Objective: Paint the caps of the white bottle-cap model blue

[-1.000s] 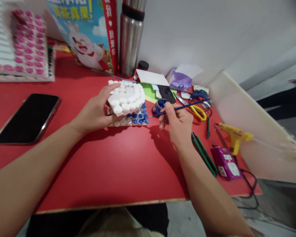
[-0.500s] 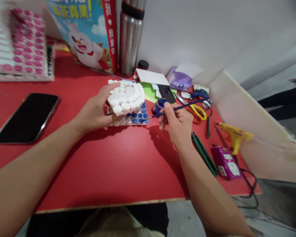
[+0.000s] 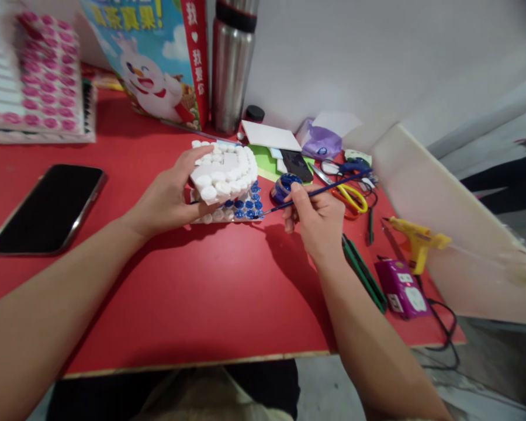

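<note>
My left hand is wrapped round a white craft model covered in rolled rosettes, holding it tilted on the table. Its lower face carries rosettes, blue toward the right and white toward the left. Pinched in my right hand is a slim blue paintbrush. The brush tip touches or nearly touches the blue rosettes at the lower right corner. Just behind my right fingers stands a small jar of blue paint. My left fingertips are partly hidden behind the model.
A phone lies at left, with a pink-rosette model behind it. A printed bag and steel bottle stand at the back. Scissors, a green cutter, a yellow glue gun and a purple power box are at right.
The brush tip has shifted slightly right and down along the blue rosettes at the corner. My left hand and the model have stayed almost still.
</note>
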